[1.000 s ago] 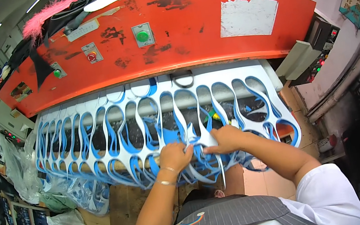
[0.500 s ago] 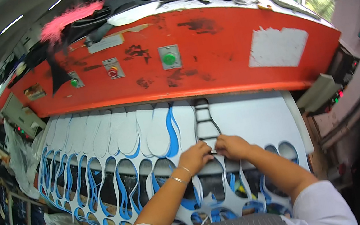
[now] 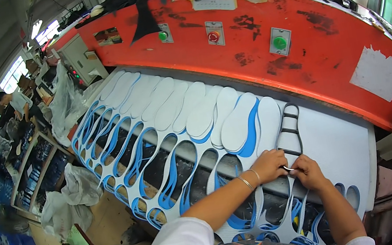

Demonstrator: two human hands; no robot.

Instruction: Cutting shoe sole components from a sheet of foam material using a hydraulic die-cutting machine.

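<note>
A black shoe-sole-shaped cutting die (image 3: 289,131) with crossbars lies on a white sheet (image 3: 338,142), long axis pointing away from me. My left hand (image 3: 270,165) has its fingers closed on the die's near end, from the left. From the right, my right hand (image 3: 308,171) pinches the same end, its fingers bent. Part of that end is hidden by my fingers. Left of the die runs a row of cut white insoles (image 3: 240,126), some showing blue edges. Closer to me spreads the leftover cut-out web (image 3: 174,211), white and blue with sole-shaped holes.
Behind the sheet stands a red press beam (image 3: 247,55) with a red button (image 3: 214,37) and green buttons (image 3: 279,42). Black scraps lie on top. Plastic bags (image 3: 81,184) and a rack (image 3: 40,173) are at left, with another person (image 3: 19,103) farther back.
The view has swung left and tilted, so the press and sheet sit farther right in the picture. My hands stay at the die's near end.
</note>
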